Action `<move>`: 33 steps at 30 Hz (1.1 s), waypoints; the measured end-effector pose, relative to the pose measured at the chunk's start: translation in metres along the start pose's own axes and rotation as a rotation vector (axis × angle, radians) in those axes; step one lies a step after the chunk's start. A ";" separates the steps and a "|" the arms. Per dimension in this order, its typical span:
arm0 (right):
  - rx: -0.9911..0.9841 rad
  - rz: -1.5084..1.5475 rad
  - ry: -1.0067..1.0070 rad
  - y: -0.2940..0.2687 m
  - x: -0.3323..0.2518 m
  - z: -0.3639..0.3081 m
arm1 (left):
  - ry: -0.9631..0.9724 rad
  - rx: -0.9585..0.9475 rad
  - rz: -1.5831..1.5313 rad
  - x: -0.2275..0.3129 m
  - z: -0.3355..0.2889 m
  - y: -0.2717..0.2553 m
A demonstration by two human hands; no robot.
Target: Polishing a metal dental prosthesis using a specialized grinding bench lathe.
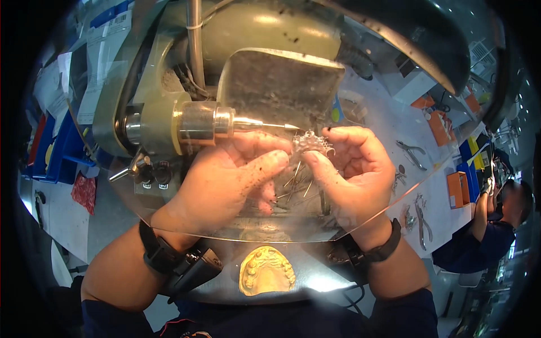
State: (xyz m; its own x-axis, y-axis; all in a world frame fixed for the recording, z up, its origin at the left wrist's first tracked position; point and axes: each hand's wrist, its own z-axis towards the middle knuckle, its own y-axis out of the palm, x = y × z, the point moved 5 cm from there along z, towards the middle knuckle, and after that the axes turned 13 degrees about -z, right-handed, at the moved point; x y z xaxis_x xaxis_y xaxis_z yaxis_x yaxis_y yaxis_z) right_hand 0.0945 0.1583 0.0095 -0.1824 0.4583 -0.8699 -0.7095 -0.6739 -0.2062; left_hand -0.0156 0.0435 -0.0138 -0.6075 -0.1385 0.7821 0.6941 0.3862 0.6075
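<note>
Silvery metal framework (313,145) sits pinched in the right hand (358,172), the pointed tool bit (269,124) just left of that grip; the left hand (228,174) is alongside (whether it clasps, I cannot tell). Firm bracing and light contact should steady the work.

In the grip, a shiny metal lattice (313,144); left of it, polished metal spindle (248,123); below, matt, plaster-like cast (267,272).

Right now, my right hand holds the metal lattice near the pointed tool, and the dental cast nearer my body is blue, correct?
Not blue: the head view shows a yellow dental cast nearer your body. Your right hand does hold the metal lattice near the pointed tool.
</note>
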 end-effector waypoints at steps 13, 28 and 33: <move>-0.009 -0.099 0.041 -0.005 0.000 0.000 | 0.072 -0.044 -0.008 0.000 0.000 -0.003; -0.073 -0.041 -0.025 -0.002 -0.002 -0.001 | 0.072 -0.021 -0.038 0.001 -0.001 -0.005; -0.078 -0.072 -0.046 -0.002 -0.002 -0.001 | 0.049 -0.006 -0.027 0.002 -0.001 -0.004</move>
State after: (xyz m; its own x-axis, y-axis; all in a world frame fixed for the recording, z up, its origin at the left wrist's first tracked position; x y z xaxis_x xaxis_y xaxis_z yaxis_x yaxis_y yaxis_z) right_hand 0.0968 0.1584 0.0116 -0.1654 0.5321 -0.8304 -0.6669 -0.6807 -0.3033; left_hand -0.0191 0.0406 -0.0141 -0.6067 -0.1931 0.7712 0.6800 0.3765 0.6292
